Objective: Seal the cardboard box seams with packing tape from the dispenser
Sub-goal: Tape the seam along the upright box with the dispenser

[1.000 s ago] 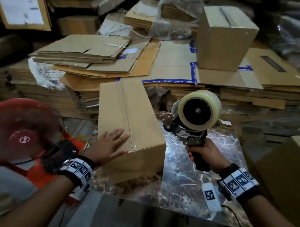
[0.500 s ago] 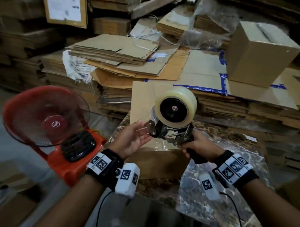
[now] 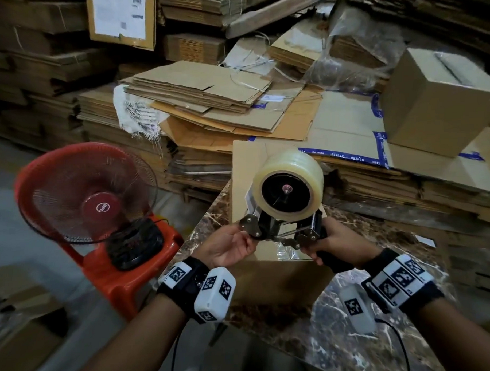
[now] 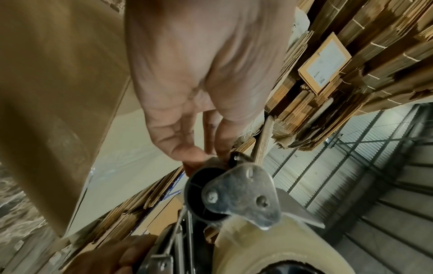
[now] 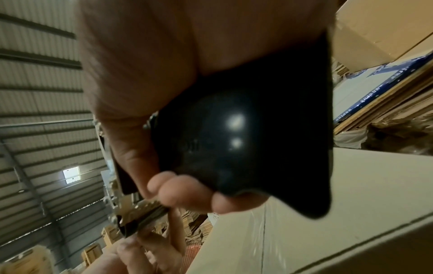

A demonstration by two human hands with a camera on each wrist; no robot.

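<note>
Whereas a second ago the left hand (image 3: 231, 248) lay flat on the plain brown cardboard box (image 3: 280, 273), it has now lifted off and come across to the front of the metal tape dispenser with its clear roll of packing tape (image 3: 287, 196); its fingertips (image 4: 187, 157) pinch at the roller end, though whether they have the loose tape end I cannot tell. Curled tight round the dispenser's black handle (image 5: 234, 144), the right hand (image 3: 337, 241) holds the tool up over the near end of the box, clear of its top. My reading is that the tape is being freed before another seam is run, so nothing is being laid at this moment. On the dark marbled tabletop (image 3: 327, 335) the box stands closed, with a glossy strip already along its top seam; its contents are hidden. A second closed cardboard box (image 3: 435, 101) sits well apart on the flattened cartons (image 3: 201, 89), its contents likewise unseen
</note>
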